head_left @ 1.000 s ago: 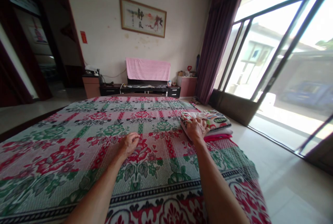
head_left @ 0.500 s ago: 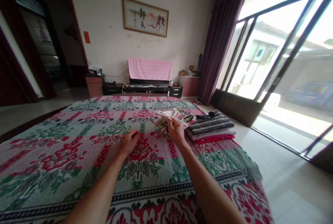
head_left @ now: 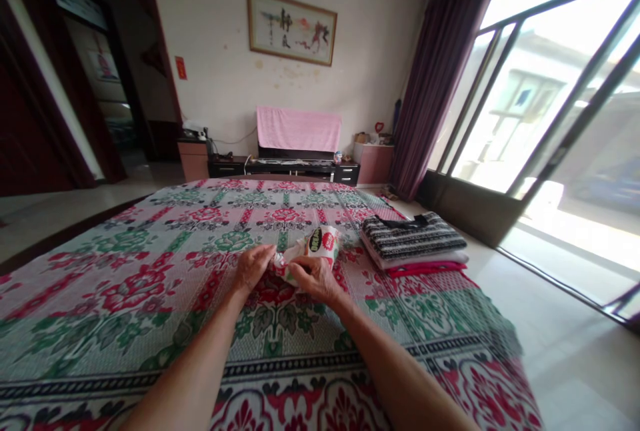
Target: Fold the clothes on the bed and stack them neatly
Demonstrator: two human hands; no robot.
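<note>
One printed white cloth (head_left: pixel 326 244) is clasped in the right hand (head_left: pixel 314 277); left hand (head_left: pixel 253 268) touches its edge, grip indeterminable. Folded clothes (head_left: pixel 415 239) lie right, on floral cover (head_left: pixel 135 287).

- A big flowery cover (head_left: pixel 125 284) is spreading over a wide flat bed or table, and which one is not clear; a dark edge (head_left: pixel 65 235) is peeking out on the left;
- Rows of red and green flowers are running across the cover; curly red shapes are filling its near end;
- A neat pile of folded clothes (head_left: pixel 415 237) is lying on the cover's right side;
- A black-and-white striped piece (head_left: pixel 440 231) is sitting on top; a pale layer (head_left: pixel 374 251) is showing under it; a bright pink-red layer (head_left: pixel 427 269) is resting at the bottom;
- A white printed cloth (head_left: pixel 326 244) is showing over the middle, apart from the pile; whether it is touching the cover is hard to see.
</note>
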